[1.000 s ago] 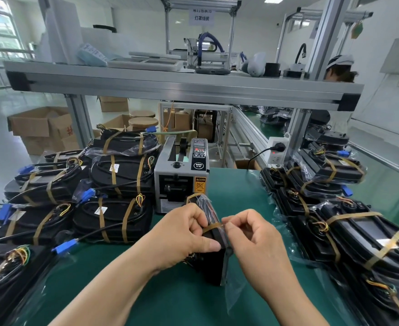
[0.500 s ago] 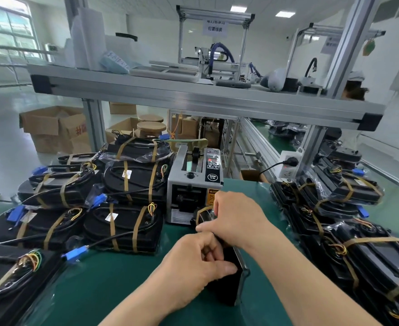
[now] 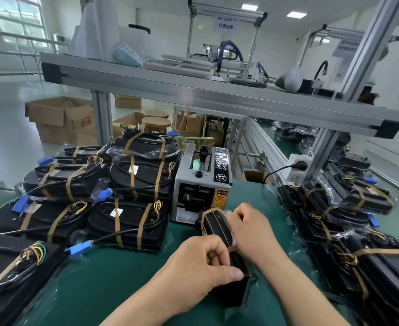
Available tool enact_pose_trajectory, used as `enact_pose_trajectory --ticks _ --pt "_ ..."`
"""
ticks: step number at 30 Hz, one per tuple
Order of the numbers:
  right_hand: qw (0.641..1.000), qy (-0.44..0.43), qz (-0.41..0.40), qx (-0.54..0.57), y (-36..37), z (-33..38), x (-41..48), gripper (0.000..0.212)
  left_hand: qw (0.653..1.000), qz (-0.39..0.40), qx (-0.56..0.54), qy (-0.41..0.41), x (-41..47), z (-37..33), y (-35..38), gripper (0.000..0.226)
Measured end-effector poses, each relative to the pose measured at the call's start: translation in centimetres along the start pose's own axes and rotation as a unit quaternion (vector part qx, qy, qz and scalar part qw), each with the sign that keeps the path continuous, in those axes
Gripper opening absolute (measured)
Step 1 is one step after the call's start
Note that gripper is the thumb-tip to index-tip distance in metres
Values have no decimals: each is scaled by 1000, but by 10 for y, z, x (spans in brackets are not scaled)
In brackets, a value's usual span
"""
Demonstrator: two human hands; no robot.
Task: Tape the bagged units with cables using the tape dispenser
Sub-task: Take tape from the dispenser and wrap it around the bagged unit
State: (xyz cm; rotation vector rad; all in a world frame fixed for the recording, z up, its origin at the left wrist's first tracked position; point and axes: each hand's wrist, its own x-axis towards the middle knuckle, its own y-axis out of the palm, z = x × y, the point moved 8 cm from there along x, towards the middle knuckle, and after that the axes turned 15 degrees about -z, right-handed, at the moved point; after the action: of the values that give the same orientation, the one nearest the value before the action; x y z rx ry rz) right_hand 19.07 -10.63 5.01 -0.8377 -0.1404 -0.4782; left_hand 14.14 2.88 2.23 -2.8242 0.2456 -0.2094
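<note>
Hands (image 3: 199,267) grip black, tape-banded bagged unit (image 3: 217,228)

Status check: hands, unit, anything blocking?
Left hand grips bagged unit, stood on edge. Right hand holds its far end, tape band there. Tape dispenser just behind, nothing between.

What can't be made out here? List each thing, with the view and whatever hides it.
All in the head view:
- Bagged unit: its right side, behind the right hand.
- Tape strip: one end, under the fingers of the left hand.
- Tape dispenser: label print too small.
- Taped stack at right: cut off by the frame edge.
</note>
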Motion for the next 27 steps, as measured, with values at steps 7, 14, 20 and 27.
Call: enact_pose_trajectory --ticks 7,14,20,27 --pt "999 -28 -30 -16 -9 1 -1 23 953 -192 -179 -152 33 26 -43 17" --pt "1000 -15 -25 6 -10 0 -2 23 831 -253 -333 -366 84 70 -39 26" --pt "1000 -13 -27 5 -8 -2 0 24 815 -248 -331 -405 100 69 -21 27" --pt "999 -9 -30 17 -9 -5 1 24 771 -347 -362 -391 104 75 -23 11"
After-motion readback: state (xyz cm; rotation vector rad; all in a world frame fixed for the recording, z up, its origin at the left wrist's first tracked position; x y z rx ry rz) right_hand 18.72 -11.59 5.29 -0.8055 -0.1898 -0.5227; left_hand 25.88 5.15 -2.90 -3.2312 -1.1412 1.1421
